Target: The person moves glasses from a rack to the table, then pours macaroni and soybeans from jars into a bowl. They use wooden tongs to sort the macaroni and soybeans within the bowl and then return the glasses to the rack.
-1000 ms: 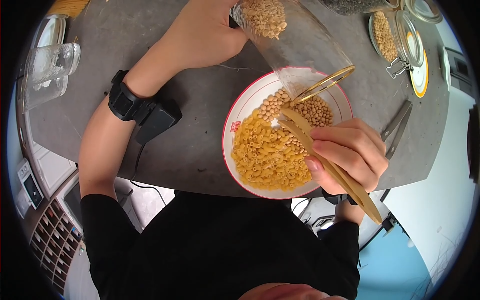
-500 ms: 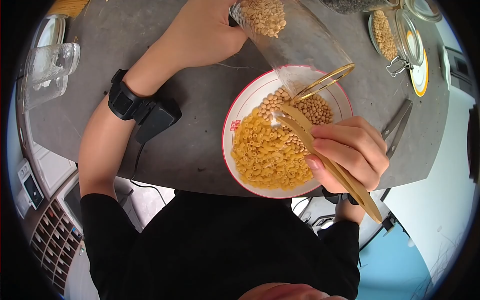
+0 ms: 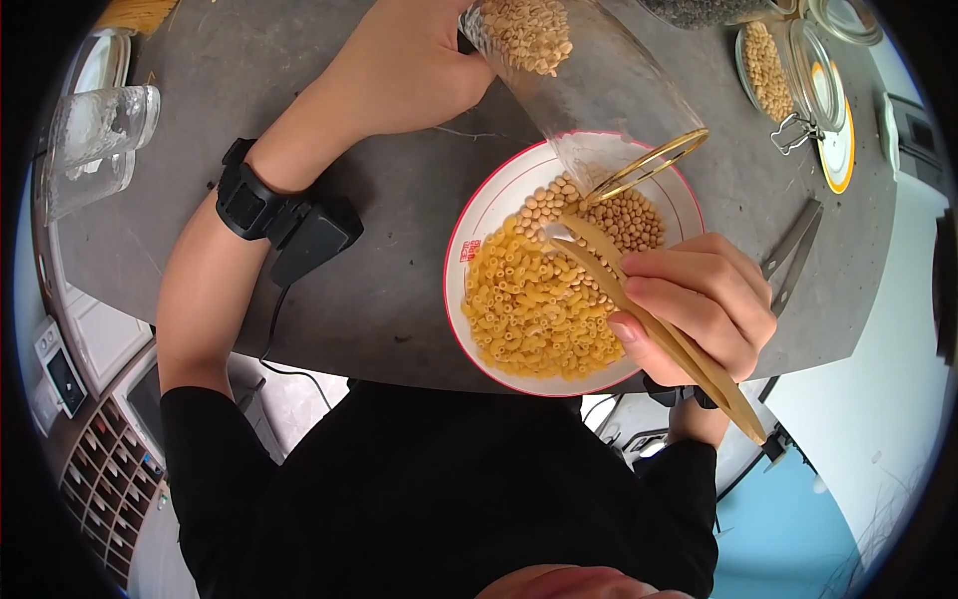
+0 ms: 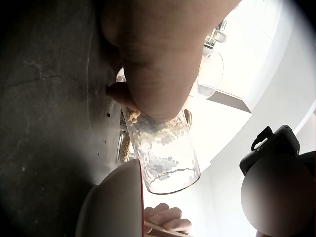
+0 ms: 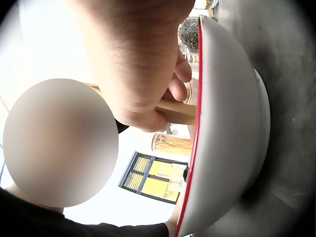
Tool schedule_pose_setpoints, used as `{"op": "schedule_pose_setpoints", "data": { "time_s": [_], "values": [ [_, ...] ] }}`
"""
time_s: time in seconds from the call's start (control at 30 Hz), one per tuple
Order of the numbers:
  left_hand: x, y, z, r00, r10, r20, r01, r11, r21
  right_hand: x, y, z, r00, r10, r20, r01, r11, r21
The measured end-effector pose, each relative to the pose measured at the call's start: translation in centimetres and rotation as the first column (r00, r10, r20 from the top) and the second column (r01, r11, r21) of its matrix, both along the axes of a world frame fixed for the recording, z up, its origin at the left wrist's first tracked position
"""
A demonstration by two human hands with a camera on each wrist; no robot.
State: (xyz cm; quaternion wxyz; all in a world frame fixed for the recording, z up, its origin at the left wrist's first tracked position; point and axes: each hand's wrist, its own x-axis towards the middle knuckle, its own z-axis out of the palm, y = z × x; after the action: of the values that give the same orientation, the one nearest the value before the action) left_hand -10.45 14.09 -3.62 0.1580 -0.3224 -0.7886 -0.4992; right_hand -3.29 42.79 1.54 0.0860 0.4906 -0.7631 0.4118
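In the head view my left hand (image 3: 424, 75) grips a clear glass jar (image 3: 619, 95) with a gold-coloured rim. The jar leans with its mouth over a white, red-rimmed bowl (image 3: 489, 200); pale flakes (image 3: 524, 35) lie near its base. In the bowl are yellow macaroni (image 3: 544, 324) and round tan beans (image 3: 634, 220). My right hand (image 3: 704, 304) holds wooden tongs (image 3: 689, 349), fingers and thumb around the arms, tips down among the beans near the jar's mouth. In the right wrist view the tongs (image 5: 177, 112) pass over the bowl's rim.
A clip-top jar of tan beans (image 3: 766, 75) lies at the upper right, beside a yellow-rimmed saucer (image 3: 840, 160). Metal scissor-like blades (image 3: 793, 255) lie right of the bowl. A jar of dark grains (image 3: 699, 10) is at the top edge. Clear glasses (image 3: 105, 125) stand at the left.
The tongs' tips have shifted slightly among the beans. My left hand and the tilted jar stay where they were.
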Motion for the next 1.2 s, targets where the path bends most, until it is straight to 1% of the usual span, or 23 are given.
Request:
{"op": "schedule_pose_setpoints", "data": {
  "time_s": [0.27,0.37,0.43,0.47,0.53,0.57,0.67,0.73,0.87,0.97,1.03,1.13,1.2],
  "values": [
    [0.1,0.0,0.2,1.0,-0.002,0.014,0.002,1.0,0.003,0.2,-0.1,0.0,0.999,0.037,0.018,-0.037,0.999,0.0],
    [0.0,0.0,0.0,1.0,-0.006,-0.006,0.006,1.0,0.008,0.2,-0.1,0.0,0.999,0.032,0.029,-0.032,0.999,-0.02],
    [0.1,0.0,0.1,1.0,-0.012,0.001,0.012,1.0,0.01,0.1,-0.1,0.3,0.999,-0.018,0.03,0.019,0.999,-0.038],
    [0.2,0.0,0.4,1.0,-0.012,0.002,0.012,1.0,0.009,0.1,-0.1,0.3,0.999,-0.018,0.031,0.019,0.999,-0.039],
    [0.5,0.2,1.1,1.0,0.004,0.025,-0.003,1.0,-0.03,0.1,-0.1,0.5,0.997,0.011,0.077,-0.007,0.999,-0.041],
    [0.4,0.1,0.8,1.0,0.003,0.024,-0.003,1.0,-0.029,0.1,-0.1,0.4,0.997,0.01,0.076,-0.007,0.999,-0.041],
    [0.2,0.0,0.4,1.0,-0.012,-0.003,0.012,1.0,0.012,0.1,-0.2,0.3,0.996,0.036,0.076,-0.034,0.999,-0.029],
    [0.7,0.2,1.3,0.999,0.02,0.045,-0.018,0.999,-0.041,0.1,-0.1,0.3,0.996,0.038,0.086,-0.036,0.999,-0.027],
    [0.0,-0.1,0.0,1.0,-0.013,-0.001,0.013,1.0,0.003,0.1,-0.2,0.3,0.995,0.046,0.09,-0.043,0.998,-0.036],
    [0.0,-0.1,0.1,1.0,-0.007,0.001,0.007,1.0,-0.009,0.1,-0.2,0.2,0.993,0.064,0.103,-0.06,0.997,-0.039],
    [0.0,-0.1,0.1,1.0,-0.015,0.0,0.015,1.0,0.008,0.1,-0.1,0.1,0.995,0.041,0.089,-0.042,0.999,0.011],
    [0.0,-0.1,0.1,1.0,-0.009,0.007,0.009,1.0,0.005,0.2,0.1,0.2,0.996,0.012,0.085,-0.012,1.0,-0.005],
    [0.0,-0.1,0.1,1.0,-0.01,0.001,0.01,1.0,0.003,0.2,0.0,0.2,0.995,0.027,0.093,-0.026,1.0,-0.013]
  ]
}}
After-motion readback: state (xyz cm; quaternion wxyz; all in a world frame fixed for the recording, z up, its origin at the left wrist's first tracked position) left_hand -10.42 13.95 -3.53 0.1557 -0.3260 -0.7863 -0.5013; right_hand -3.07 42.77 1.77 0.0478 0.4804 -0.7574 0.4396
